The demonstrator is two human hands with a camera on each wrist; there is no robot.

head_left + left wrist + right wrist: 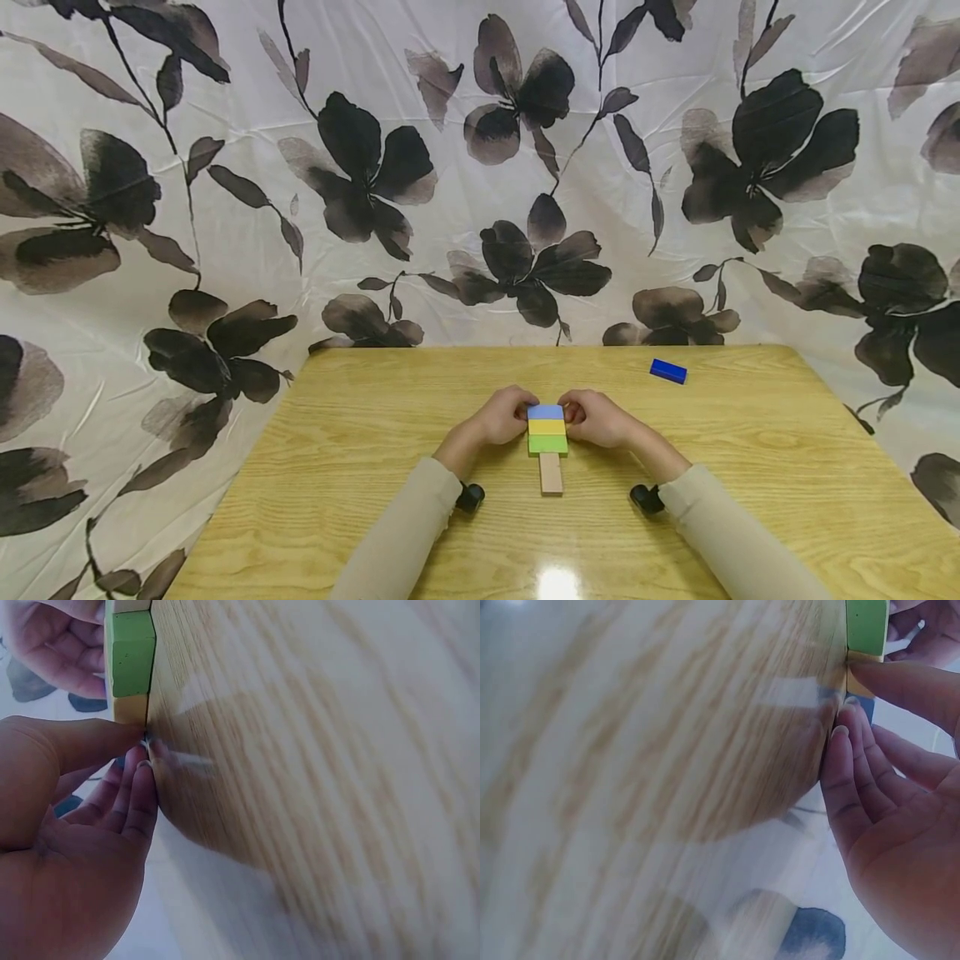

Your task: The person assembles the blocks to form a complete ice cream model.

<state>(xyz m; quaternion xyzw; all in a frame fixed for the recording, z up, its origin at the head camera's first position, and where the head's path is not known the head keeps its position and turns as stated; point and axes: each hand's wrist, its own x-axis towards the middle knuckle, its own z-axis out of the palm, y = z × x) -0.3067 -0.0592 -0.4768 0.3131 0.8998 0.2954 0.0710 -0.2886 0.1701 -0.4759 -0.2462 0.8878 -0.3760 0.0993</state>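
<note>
A light blue block (545, 412) lies flat at the far end of a row, touching a yellow block (547, 427). Nearer me comes a green block (548, 444), and below it a narrow plain wooden block (551, 474) points toward me like a stem. With curled fingers my left hand (507, 415) grips the blue block's left end. On the opposite end my right hand (600, 418) holds it, its thumb beside the yellow block (861, 675) in the right wrist view. Fingertips partly hide the blue block in both wrist views.
A dark blue block (668, 372) lies apart at the back right of the wooden table (337, 508). Behind the table's far edge hangs a white cloth (450, 200) with dark flowers. Black wrist cameras sit on both forearms.
</note>
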